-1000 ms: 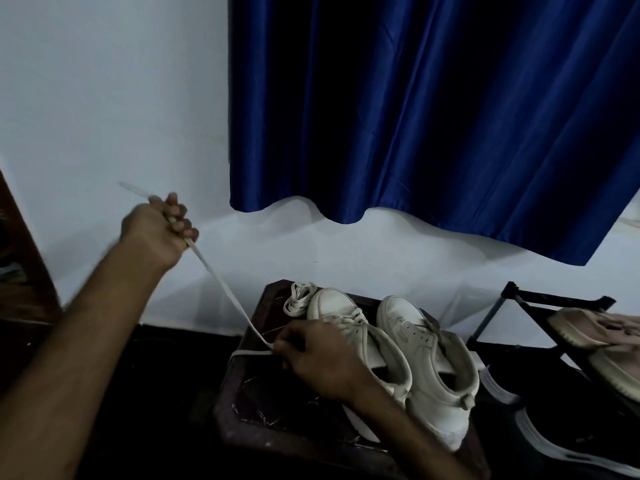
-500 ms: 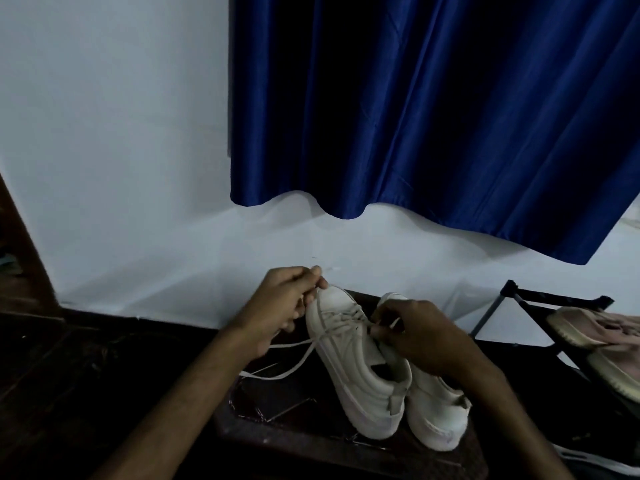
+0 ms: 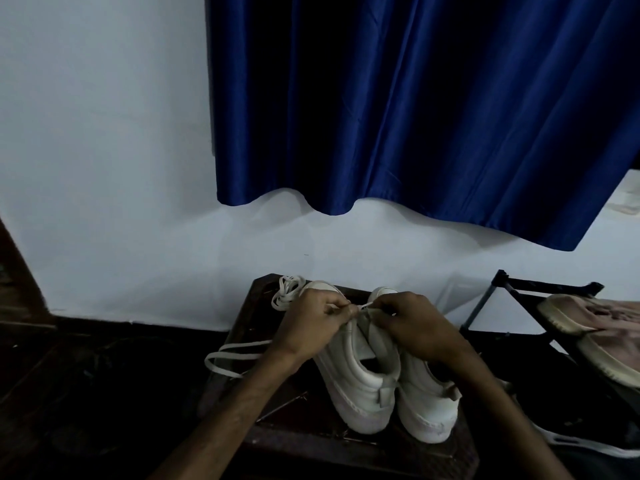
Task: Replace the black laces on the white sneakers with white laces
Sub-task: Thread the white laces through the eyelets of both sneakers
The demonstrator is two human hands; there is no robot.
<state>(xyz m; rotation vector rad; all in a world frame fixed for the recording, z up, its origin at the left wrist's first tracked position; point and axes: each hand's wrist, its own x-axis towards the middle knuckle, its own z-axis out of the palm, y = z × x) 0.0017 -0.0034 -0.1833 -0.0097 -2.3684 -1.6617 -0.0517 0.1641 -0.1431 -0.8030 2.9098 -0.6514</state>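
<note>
Dark wooden table (image 3: 298, 427) carries the white sneakers (image 3: 360, 386); above one shoe's tongue, left hand (image 3: 311, 327) and right hand (image 3: 412, 327) both pinch the white lace (image 3: 242, 345). Dim light could make the tip miss its eyelet, and the slack loop past the table edge may snag or twist. Half a second ago the hands were apart

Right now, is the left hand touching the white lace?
Touching. The head view shows the left hand pinching the white lace above the sneaker, with no gap visible.
</note>
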